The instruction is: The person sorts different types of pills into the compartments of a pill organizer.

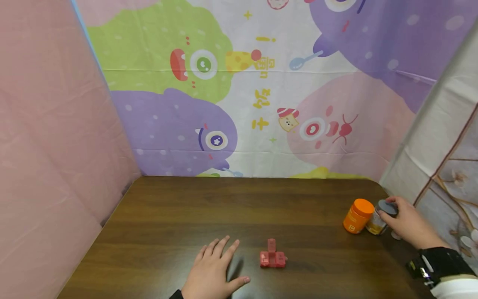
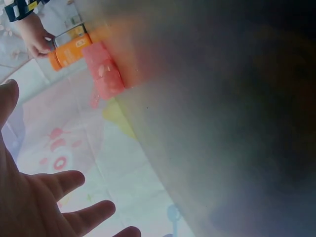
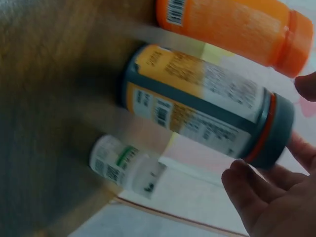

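1. The grey-lidded bottle (image 3: 197,103) stands upright on the table (image 1: 224,207), its lid (image 3: 279,131) inside the curve of the right fingers, its body below them.
2. The right hand (image 1: 412,224) grasps that lid from above, thumb on one side, fingers on the other; how firmly, I cannot tell.
3. Just beyond the right thumb, beside the grasped bottle, stands an orange bottle (image 1: 358,218); a small white bottle (image 3: 131,165) stands below the right hand's other fingers.
4. The pink box (image 1: 272,261) lies near the left thumb's tip, its middle flap (image 1: 271,245) raised.
5. The left hand (image 1: 213,270) is released, fingers spread, holding nothing.
6. The work looks early: one box flap is up and the right fingers have their bottle, but its lid is on, so most of its handling seems left to do.
7. The right hand hides most of the white bottle from the head view. Label print is blurred, the left wrist view cuts off some fingertips, and the box's contents are too small to make out.
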Tool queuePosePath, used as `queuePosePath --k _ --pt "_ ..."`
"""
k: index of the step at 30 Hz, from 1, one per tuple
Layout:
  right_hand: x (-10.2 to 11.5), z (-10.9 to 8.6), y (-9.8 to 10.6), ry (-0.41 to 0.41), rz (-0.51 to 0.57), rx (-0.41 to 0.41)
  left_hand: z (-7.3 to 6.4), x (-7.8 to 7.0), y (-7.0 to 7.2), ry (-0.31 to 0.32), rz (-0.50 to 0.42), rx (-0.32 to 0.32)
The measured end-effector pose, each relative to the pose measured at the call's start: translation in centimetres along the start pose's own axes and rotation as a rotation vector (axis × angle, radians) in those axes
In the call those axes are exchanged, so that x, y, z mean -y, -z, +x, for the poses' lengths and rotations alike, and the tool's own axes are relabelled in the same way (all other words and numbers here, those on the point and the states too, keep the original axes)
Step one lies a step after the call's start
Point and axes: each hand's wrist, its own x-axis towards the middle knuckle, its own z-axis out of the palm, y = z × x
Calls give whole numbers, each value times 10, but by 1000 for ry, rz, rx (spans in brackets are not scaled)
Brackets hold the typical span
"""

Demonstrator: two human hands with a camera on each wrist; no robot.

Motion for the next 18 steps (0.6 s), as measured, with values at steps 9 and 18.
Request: queuePosePath --k 9,18 --pt "-1 2 -9 2 0 -25 -5 3 0 9 2 7" --pt "10 -28 -7 5 -22 -37 -8 1 -2 23 10 3"
